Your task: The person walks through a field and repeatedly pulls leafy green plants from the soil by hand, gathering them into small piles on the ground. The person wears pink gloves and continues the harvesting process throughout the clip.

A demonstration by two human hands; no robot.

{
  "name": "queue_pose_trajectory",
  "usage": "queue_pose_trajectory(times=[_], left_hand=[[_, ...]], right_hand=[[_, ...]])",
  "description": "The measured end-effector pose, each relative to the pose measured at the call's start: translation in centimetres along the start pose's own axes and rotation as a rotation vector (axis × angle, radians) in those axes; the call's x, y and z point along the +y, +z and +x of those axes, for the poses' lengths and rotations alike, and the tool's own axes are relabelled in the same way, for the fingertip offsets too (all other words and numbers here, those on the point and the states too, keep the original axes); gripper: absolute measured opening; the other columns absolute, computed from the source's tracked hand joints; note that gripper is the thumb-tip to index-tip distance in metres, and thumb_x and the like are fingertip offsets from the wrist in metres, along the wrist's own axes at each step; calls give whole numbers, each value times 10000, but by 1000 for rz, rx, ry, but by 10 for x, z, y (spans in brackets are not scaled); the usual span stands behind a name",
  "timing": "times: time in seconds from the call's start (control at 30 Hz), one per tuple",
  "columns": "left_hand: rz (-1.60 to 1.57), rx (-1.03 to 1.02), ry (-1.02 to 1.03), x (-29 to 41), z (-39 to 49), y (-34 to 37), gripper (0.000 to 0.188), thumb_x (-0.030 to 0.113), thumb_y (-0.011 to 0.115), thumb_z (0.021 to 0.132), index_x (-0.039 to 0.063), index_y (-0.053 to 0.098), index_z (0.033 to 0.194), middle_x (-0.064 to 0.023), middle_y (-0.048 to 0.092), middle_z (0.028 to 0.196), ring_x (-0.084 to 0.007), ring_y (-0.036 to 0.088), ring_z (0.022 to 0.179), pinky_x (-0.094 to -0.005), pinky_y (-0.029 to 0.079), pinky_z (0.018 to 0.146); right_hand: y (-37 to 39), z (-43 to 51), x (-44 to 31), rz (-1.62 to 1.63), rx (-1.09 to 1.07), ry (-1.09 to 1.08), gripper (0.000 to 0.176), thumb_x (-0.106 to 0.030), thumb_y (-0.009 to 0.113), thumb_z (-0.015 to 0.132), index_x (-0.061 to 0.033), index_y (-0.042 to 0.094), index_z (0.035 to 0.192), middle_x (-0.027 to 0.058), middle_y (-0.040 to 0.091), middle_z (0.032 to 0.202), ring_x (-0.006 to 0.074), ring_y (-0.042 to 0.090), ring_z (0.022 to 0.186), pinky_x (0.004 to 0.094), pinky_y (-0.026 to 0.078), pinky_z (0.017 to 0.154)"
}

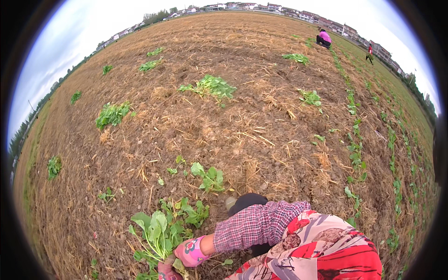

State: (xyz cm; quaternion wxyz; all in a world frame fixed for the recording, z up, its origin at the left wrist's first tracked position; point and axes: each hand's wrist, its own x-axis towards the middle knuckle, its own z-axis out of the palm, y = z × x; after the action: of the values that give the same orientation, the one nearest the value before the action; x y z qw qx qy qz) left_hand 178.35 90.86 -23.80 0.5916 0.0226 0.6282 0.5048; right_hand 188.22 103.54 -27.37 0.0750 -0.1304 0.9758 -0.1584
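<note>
My right hand (175,257), in a pink glove with a flowered cuff, reaches in from the right beneath a checked sleeve. It is closed around the pale stems of a bunch of leafy green seedlings (156,232). Low at the bottom edge, my left hand (168,274), also in a pink glove, is pressed close to the right one. The frame edge cuts it off, so its grip is hidden. A yellowed leaf (180,267) hangs beside the gloves. More loose seedlings (194,213) lie on the soil just beyond the bunch.
Straw-strewn soil (217,140) surrounds me. Piles of green seedlings lie ahead (213,85) and to the left (112,114). Planted rows (356,154) run along the right. A person in pink (324,37) crouches far ahead; another person (370,53) is farther right.
</note>
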Motion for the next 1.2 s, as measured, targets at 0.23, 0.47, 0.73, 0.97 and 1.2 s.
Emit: queue_pose_trajectory(times=[0.23,0.47,0.73,0.97,1.2], left_hand=[[11,9,472,-8,30,-8,322,153,622,834,-13,582,1106,-99,641,1015,-192,622,897,-313,497,784],[-246,-56,272,-17,53,-24,340,112,601,835,14,560,1157,-102,645,1013,-219,635,881,-342,526,795],[-193,-85,307,-18,57,-22,341,91,612,838,25,563,1169,-104,651,1022,-219,641,893,-343,534,790],[-219,-31,230,-10,58,-16,318,59,612,840,12,572,1152,-103,652,1016,-220,642,889,-333,536,777],[-152,-80,342,-9,45,-8,323,97,601,850,3,568,1157,-103,649,1011,-207,637,893,-316,524,780]], right_hand=[[-1,-2,5,540,49,346,355,-149,548,754,54,527,1044,219,641,801,385,638,787,440,496,657],[27,7,15,396,258,287,172,-137,606,708,-22,702,792,128,634,766,319,633,739,389,528,624],[49,18,23,256,301,230,144,-154,641,660,-57,713,738,121,634,763,308,634,723,398,528,527],[37,12,20,304,241,275,159,-161,609,698,-52,709,758,135,633,791,312,638,707,401,530,541],[37,11,21,292,255,255,169,-148,606,700,-20,702,754,149,630,797,317,640,702,405,529,540]])
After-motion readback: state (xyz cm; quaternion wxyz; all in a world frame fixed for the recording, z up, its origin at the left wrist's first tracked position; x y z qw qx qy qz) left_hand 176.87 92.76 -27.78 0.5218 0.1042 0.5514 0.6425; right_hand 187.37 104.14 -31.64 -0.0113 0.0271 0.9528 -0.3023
